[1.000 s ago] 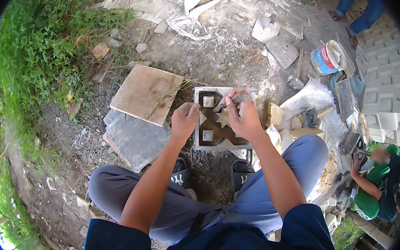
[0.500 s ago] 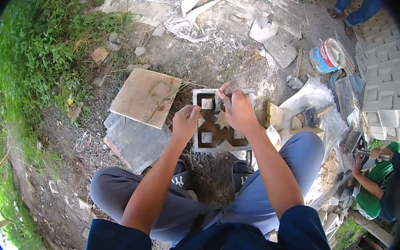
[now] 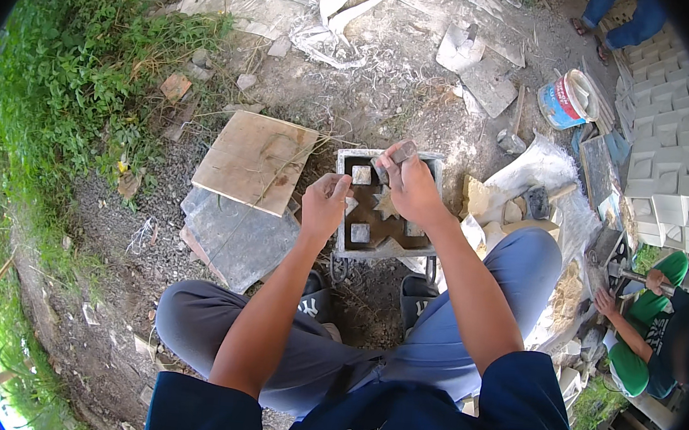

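On the ground just ahead of my slippers point(image 3: 316, 298), a grey box-shaped mould point(image 3: 382, 255) is sitting open side up, between my knees and a little beyond them. Inside it, pale square blocks point(image 3: 360, 232) are standing near three corners, and a star-shaped piece point(image 3: 386, 205) is occupying the middle. My right hand point(image 3: 410, 188) is hovering over the mould's far side, fingers holding a grey piece point(image 3: 405, 149); lump or tool, I cannot tell. My left hand point(image 3: 324, 206) is hanging at the mould's left edge, thumb and forefinger narrow; whether they are gripping or touching anything, I cannot tell. To the left, a wooden board point(image 3: 252, 160) is lying partly over a dark slab point(image 3: 241, 242). To the right, stones are resting on a pale sheet point(image 3: 537, 164), and farther off a bucket point(image 3: 568, 102) is tilting. At far right, a co-worker point(image 3: 632, 369) is holding a hammer-like tool point(image 3: 645, 279).
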Action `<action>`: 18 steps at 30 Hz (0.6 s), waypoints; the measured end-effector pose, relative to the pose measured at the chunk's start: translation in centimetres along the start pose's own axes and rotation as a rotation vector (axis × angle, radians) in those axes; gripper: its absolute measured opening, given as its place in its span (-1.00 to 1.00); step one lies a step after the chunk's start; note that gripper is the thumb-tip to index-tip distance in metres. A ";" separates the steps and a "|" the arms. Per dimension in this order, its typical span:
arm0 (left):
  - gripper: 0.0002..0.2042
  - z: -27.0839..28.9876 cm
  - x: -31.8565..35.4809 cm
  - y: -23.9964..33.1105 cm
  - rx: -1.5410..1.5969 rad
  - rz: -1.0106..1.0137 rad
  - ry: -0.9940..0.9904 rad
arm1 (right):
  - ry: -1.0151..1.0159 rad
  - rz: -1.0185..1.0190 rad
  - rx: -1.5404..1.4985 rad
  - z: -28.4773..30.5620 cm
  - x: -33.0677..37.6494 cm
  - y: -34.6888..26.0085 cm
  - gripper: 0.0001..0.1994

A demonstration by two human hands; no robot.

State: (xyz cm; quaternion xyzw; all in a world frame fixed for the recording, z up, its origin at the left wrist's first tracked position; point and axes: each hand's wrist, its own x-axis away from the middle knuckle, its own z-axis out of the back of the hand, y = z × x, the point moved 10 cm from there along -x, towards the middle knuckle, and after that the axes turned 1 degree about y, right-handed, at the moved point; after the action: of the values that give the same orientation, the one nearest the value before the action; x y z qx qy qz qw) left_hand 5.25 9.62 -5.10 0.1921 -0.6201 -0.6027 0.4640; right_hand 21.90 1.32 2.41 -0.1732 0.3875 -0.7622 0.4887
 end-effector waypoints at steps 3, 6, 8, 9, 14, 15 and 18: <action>-0.68 1.8 0.0 -1.3 -0.049 0.056 0.012 | 0.019 -0.004 -0.068 1.5 0.1 -4.1 -0.78; -0.70 0.8 0.0 0.1 0.018 0.014 0.012 | 0.103 0.061 -0.091 1.7 0.2 -3.2 -0.76; -0.71 0.0 -0.3 0.0 0.004 0.003 -0.009 | 0.098 0.068 0.004 1.4 0.0 -1.1 -0.75; -0.70 0.8 -0.2 -0.7 -0.032 0.029 0.008 | 0.043 -0.025 -0.042 0.7 -0.2 -0.7 -0.74; -0.67 0.5 -0.2 0.5 0.032 -0.027 0.029 | 0.193 0.142 0.025 1.9 1.0 -2.2 -0.69; -0.67 0.5 -0.3 0.4 0.028 -0.032 0.033 | 0.193 0.143 0.022 1.9 0.6 -2.2 -0.69; -0.66 1.4 -0.3 -0.6 -0.067 0.007 0.042 | 0.082 0.097 -0.113 1.2 -0.4 -2.3 -0.67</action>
State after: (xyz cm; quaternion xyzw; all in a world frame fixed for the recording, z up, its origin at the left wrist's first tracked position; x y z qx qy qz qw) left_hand 4.04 10.55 -5.53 0.1866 -0.5905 -0.6173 0.4852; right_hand 21.43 1.70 4.99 -0.1501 0.4576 -0.7211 0.4980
